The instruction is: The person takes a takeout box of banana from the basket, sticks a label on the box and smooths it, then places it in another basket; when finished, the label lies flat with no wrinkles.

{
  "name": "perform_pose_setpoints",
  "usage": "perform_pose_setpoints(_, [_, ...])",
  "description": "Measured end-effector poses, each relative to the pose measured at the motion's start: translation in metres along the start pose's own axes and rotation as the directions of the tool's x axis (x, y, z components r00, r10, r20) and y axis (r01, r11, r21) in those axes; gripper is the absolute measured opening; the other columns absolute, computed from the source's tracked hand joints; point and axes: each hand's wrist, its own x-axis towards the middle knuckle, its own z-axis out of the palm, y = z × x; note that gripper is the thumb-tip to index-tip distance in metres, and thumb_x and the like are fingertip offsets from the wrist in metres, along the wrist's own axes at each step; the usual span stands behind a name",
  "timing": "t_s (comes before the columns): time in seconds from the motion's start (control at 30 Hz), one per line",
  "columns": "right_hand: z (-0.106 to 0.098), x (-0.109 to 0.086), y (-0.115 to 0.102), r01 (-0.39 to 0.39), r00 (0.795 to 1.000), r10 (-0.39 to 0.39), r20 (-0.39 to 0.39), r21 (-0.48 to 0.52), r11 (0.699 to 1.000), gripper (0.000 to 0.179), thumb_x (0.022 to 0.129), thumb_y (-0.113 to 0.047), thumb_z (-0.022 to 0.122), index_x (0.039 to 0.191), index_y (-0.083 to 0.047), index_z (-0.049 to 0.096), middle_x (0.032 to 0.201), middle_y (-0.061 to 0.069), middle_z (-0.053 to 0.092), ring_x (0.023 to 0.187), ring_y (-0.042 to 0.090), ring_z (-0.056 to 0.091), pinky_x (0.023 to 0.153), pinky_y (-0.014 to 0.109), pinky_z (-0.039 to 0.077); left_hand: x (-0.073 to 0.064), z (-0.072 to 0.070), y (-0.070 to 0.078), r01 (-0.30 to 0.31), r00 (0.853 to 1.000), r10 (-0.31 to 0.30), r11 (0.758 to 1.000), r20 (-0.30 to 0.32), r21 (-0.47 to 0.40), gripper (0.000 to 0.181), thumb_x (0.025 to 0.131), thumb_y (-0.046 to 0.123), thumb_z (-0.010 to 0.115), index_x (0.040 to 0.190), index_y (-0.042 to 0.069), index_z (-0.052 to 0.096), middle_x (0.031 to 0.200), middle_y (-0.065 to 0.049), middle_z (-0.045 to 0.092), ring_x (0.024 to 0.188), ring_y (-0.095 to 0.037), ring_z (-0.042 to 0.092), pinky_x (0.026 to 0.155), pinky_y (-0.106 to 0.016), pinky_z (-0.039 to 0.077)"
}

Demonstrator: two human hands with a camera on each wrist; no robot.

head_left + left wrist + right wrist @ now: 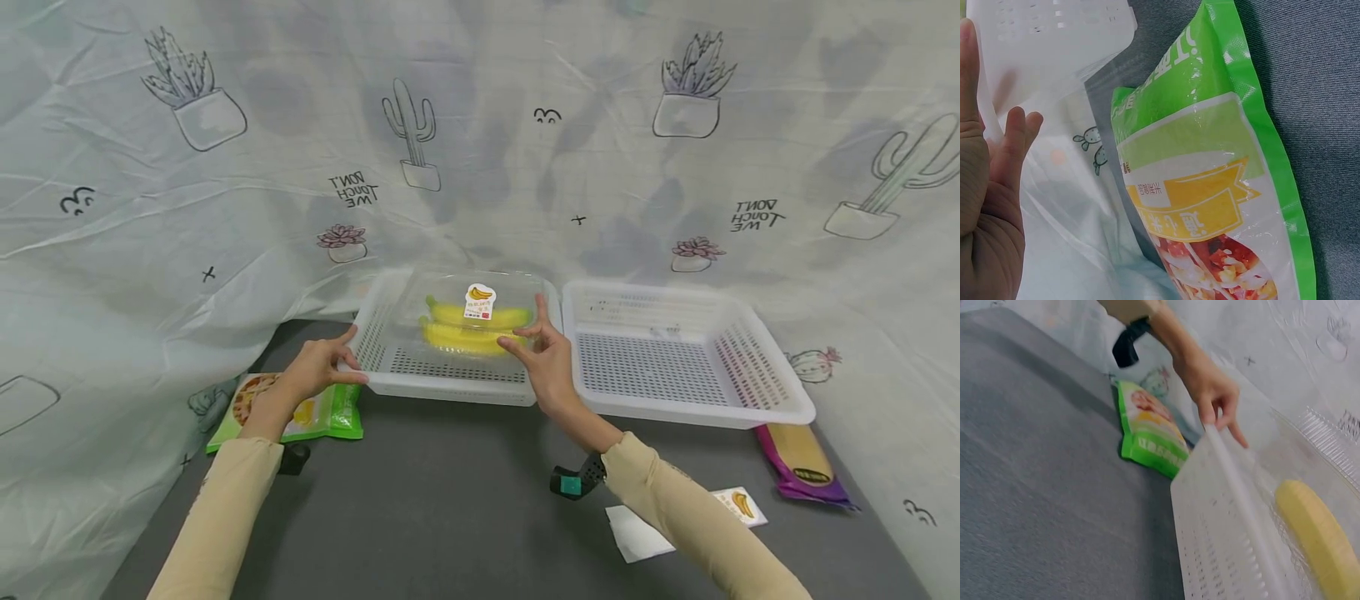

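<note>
A clear plastic box [408, 321] with a banana sticker [480, 302] on its lid sits in the left white basket [450, 388]. Yellow bananas [457, 335] lie inside it and also show in the right wrist view. At the basket's front left corner, my left hand [318, 367] pinches the rim between thumb and fingers; the right wrist view shows this grip from the side. My right hand [551, 367] reaches over the basket's front right, thumb and forefinger spread at the box's right end. Its other fingers are mostly hidden.
To the right stands a second white basket [690, 408]. A green food packet [333, 412] lies by my left forearm. Beyond the right basket's corner is a purple and yellow packet [806, 462]. White paper [637, 535] and a banana card [742, 505] lie around my right sleeve.
</note>
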Motion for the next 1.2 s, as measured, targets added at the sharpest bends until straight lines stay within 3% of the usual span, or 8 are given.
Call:
perform_pose_setpoints(0.03, [0.000, 0.002, 0.002, -0.007, 1.000, 0.007, -0.001, -0.006, 1.000, 0.026, 0.082, -0.008, 0.075, 0.096, 0.009, 0.062, 0.158, -0.001, 0.022, 0.129, 0.029, 0.039, 0.107, 0.039, 0.031, 0.000, 0.000, 0.000, -0.002, 1.000, 0.002, 1.000, 0.002, -0.001, 0.018, 0.075, 0.026, 0.081, 0.080, 0.011, 0.074, 0.146, -0.024, 0.036, 0.047, -0.010, 0.039, 0.051, -0.025, 0.038])
perform_pose_setpoints(0.13, [0.001, 0.008, 0.010, -0.017, 1.000, 0.018, 0.006, -0.011, 1.000, 0.029, 0.082, -0.009, 0.075, 0.098, 0.011, 0.062, 0.158, 0.001, 0.021, 0.130, 0.032, 0.037, 0.108, 0.039, 0.030, 0.002, 0.001, -0.001, 0.008, 1.000, -0.008, 1.000, 0.009, -0.002, 0.018, 0.075, 0.026, 0.081, 0.081, 0.011, 0.074, 0.146, -0.023, 0.036, 0.047, -0.011, 0.039, 0.050, -0.025, 0.038])
perform_pose_setpoints(0.27, [-0.002, 0.013, 0.017, -0.018, 1.000, 0.018, 0.022, -0.013, 1.000, 0.029, 0.082, -0.007, 0.075, 0.099, 0.013, 0.062, 0.158, 0.007, 0.020, 0.145, 0.016, 0.011, 0.114, 0.040, 0.023, 0.003, 0.001, 0.000, 0.007, 1.000, -0.007, 1.000, 0.020, -0.002, 0.018, 0.076, 0.026, 0.081, 0.082, 0.011, 0.074, 0.147, -0.023, 0.036, 0.046, -0.010, 0.038, 0.050, -0.025, 0.037])
perform_pose_setpoints(0.43, [-0.006, 0.022, 0.033, -0.037, 0.999, 0.038, 0.019, -0.042, 0.998, 0.026, 0.079, -0.007, 0.078, 0.095, 0.009, 0.066, 0.156, 0.007, 0.026, 0.143, 0.010, 0.020, 0.111, 0.041, 0.030, 0.003, 0.001, 0.003, 0.002, 1.000, -0.002, 1.000, 0.013, -0.005, 0.020, 0.075, 0.028, 0.081, 0.082, 0.010, 0.074, 0.146, -0.023, 0.036, 0.045, -0.009, 0.036, 0.051, -0.026, 0.037])
perform_pose_setpoints(0.73, [-0.003, 0.032, 0.043, -0.187, 0.982, 0.187, 0.030, -0.027, 0.982, 0.028, 0.078, -0.003, 0.078, 0.097, 0.012, 0.065, 0.155, 0.008, 0.029, 0.145, 0.020, 0.016, 0.113, 0.042, 0.025, 0.006, 0.003, 0.003, 0.014, 1.000, -0.014, 1.000, 0.010, -0.023, 0.020, 0.074, 0.027, 0.082, 0.082, 0.010, 0.074, 0.146, -0.023, 0.035, 0.046, -0.011, 0.035, 0.050, -0.025, 0.035])
perform_pose_setpoints(0.9, [-0.001, 0.037, 0.046, -0.216, 0.971, 0.225, 0.078, -0.116, 0.970, 0.028, 0.078, -0.007, 0.080, 0.094, 0.009, 0.064, 0.156, 0.008, 0.027, 0.145, 0.024, 0.014, 0.113, 0.043, 0.025, 0.007, 0.002, 0.003, 0.028, 1.000, -0.027, 0.999, 0.015, -0.030, 0.019, 0.075, 0.026, 0.082, 0.082, 0.010, 0.074, 0.147, -0.022, 0.035, 0.045, -0.011, 0.035, 0.049, -0.025, 0.035])
perform_pose_setpoints(1.0, [-0.001, 0.040, 0.050, -0.217, 0.958, 0.260, 0.125, -0.281, 0.935, 0.028, 0.075, -0.009, 0.083, 0.090, 0.006, 0.065, 0.155, 0.007, 0.028, 0.145, 0.028, 0.016, 0.114, 0.044, 0.024, 0.006, 0.001, 0.002, 0.036, 0.999, -0.036, 0.999, 0.021, -0.020, 0.019, 0.075, 0.026, 0.081, 0.083, 0.010, 0.075, 0.147, -0.021, 0.034, 0.045, -0.012, 0.036, 0.051, -0.025, 0.036])
perform_pose_setpoints(1.2, [0.004, 0.043, 0.054, -0.170, 0.943, 0.297, 0.150, -0.552, 0.816, 0.029, 0.068, -0.015, 0.088, 0.086, 0.001, 0.071, 0.149, 0.009, 0.035, 0.140, 0.034, 0.027, 0.108, 0.042, 0.034, 0.002, 0.000, -0.002, 0.041, 0.999, -0.041, 0.999, 0.022, -0.009, 0.019, 0.076, 0.026, 0.081, 0.083, 0.010, 0.075, 0.148, -0.021, 0.034, 0.048, -0.012, 0.038, 0.052, -0.025, 0.037])
